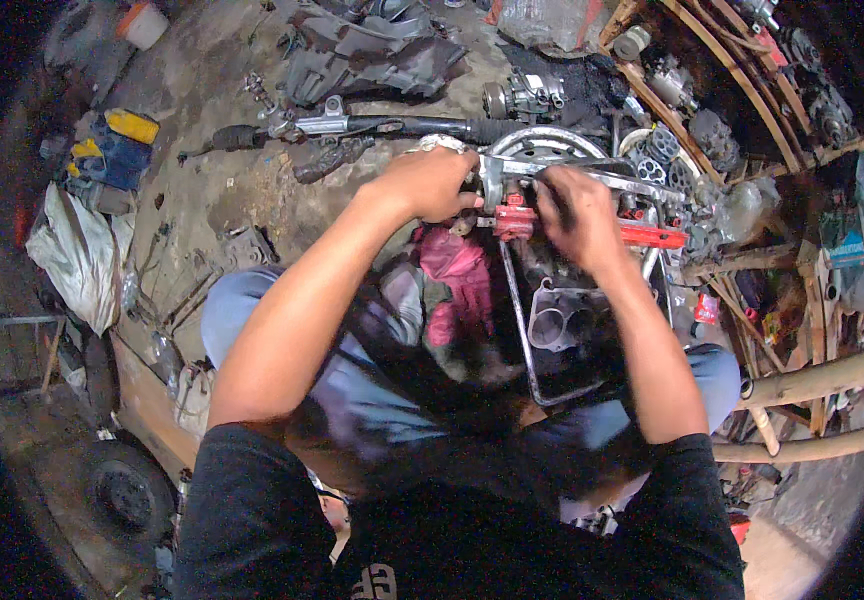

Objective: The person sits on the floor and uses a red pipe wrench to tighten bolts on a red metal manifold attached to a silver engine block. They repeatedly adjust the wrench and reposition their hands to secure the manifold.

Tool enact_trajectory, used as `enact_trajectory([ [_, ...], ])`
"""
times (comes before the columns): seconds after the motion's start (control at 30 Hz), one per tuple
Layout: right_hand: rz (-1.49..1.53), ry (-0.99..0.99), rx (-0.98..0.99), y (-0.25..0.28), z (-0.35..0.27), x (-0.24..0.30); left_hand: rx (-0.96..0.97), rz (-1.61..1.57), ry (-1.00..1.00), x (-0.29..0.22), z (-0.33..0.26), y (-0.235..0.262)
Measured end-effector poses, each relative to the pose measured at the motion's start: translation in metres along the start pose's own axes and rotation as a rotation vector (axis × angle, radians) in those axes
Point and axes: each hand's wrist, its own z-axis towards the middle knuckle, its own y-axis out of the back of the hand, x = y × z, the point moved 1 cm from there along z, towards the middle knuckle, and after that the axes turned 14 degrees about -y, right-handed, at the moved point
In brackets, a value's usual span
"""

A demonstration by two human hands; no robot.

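A red bench vise (515, 222) sits on a metal-legged stand (515, 300) in front of me, its red bar (652, 236) running off to the right. A grey metal piece (493, 182) stands upright at the vise, between my hands. Just left of it, my left hand (430, 186) is closed, its fingertips at the piece's edge; what they grip is hidden. My right hand (582, 217) bends its fingers down over the vise's right side, and its grip is hidden too. Below hang a pink cloth (452, 262) and, within the stand, a flat metal plate with round holes (552, 316).
Beyond the vise lie a long steering rack (392, 126), a compressor-like part (526, 97) and a dark plastic cover (377, 70). Wooden shelving with parts (772, 90) rises at right. At left are a white sack (82, 258), a blue-and-yellow container (112, 150) and a tyre (129, 497).
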Motion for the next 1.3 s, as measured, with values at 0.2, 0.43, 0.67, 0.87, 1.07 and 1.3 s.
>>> enact_trajectory([
  [0.2, -0.184, -0.108, 0.18, 0.007, 0.001, 0.025, -0.028, 0.046, -0.044, 0.013, -0.006, -0.012],
  [0.43, -0.29, -0.093, 0.044, 0.001, -0.005, 0.022, -0.026, 0.011, -0.028, 0.008, -0.017, -0.004],
  [0.67, 0.148, -0.22, -0.118, 0.003, -0.007, 0.016, -0.315, -0.164, -0.087, -0.003, -0.025, 0.011],
  [0.87, 0.489, -0.345, -0.188, 0.01, -0.013, 0.041, -0.677, -0.796, -0.009, -0.044, -0.022, 0.008],
  [1.07, 0.567, -0.348, -0.118, 0.013, -0.017, 0.042, -0.838, -1.139, 0.047, -0.063, -0.013, 0.008],
  [1.3, 0.286, -0.25, -0.248, 0.011, -0.005, -0.018, -0.826, -0.914, 0.114, -0.036, -0.012, 0.005],
])
